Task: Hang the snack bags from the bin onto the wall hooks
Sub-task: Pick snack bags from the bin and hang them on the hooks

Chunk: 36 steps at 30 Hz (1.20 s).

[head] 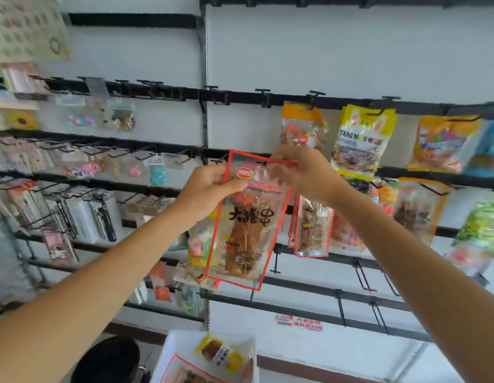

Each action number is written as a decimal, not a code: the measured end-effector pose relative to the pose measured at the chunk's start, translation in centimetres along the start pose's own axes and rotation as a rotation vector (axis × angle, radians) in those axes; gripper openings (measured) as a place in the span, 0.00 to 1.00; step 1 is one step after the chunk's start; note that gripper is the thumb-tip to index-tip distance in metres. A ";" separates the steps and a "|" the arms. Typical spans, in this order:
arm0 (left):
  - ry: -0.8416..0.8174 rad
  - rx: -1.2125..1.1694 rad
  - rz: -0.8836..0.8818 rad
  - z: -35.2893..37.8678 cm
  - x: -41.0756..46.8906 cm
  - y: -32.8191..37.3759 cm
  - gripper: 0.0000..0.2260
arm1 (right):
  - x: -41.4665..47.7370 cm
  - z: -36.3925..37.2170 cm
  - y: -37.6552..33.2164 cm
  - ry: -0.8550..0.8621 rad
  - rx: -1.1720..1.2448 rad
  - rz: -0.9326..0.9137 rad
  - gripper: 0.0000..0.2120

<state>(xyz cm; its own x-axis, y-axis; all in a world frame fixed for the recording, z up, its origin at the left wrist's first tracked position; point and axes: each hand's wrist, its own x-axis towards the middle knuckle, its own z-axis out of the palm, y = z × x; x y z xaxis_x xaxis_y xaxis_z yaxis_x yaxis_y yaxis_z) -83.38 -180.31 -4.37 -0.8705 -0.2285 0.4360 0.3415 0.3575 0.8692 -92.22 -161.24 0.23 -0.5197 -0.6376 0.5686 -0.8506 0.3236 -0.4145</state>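
The wall (323, 51) is filling the view, crossed by black rails (309, 99) carrying hooks, with stationery hanging on its left part and snacks on its right; a yellow bag (363, 139) and an orange bag (302, 128) are hanging just above the hands, and a matching red-edged pack (313, 228) is hanging just right of the work. Low in the view the white bin (182, 346) is holding more bags. The person is holding one clear, red-edged snack bag (245, 225) up against the wall with both hands: the left hand (209, 189) is pinching its upper left edge, thumb on the front, and the right hand (303, 172) is grasping the top right corner, its fingers (279, 172) curled at the header. A short black hook (261, 163) seems to be sitting right at the header, though blur is hiding whether the hole is already on it. To do this step well, I judge the left hand should be keeping the header flat and taut while the right is guiding the hole squarely over the tip, then sliding the bag back to the rail. The film looks limp, so pulling at an angle could be tearing the hole or letting the bag twist. Releasing should be waiting until the bag is hanging freely.
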 end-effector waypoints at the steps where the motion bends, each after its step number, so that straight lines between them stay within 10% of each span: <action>1: -0.021 0.000 0.016 0.9 0.2 0.1 0.07 | -0.6 -0.8 0.4 0.009 -0.007 0.008 0.06; 36: -0.289 1.086 0.714 14.7 9.2 -12.7 0.31 | -3.2 -0.8 20.1 0.223 0.056 0.421 0.04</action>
<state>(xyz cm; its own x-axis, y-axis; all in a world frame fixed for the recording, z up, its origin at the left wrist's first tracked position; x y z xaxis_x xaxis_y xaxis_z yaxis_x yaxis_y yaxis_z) -100.95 -173.67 -14.81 -0.7094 0.4611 0.5331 0.4148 0.8846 -0.2131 -107.68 -152.12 -9.37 -0.8276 -0.2922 0.4793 -0.5604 0.4798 -0.6752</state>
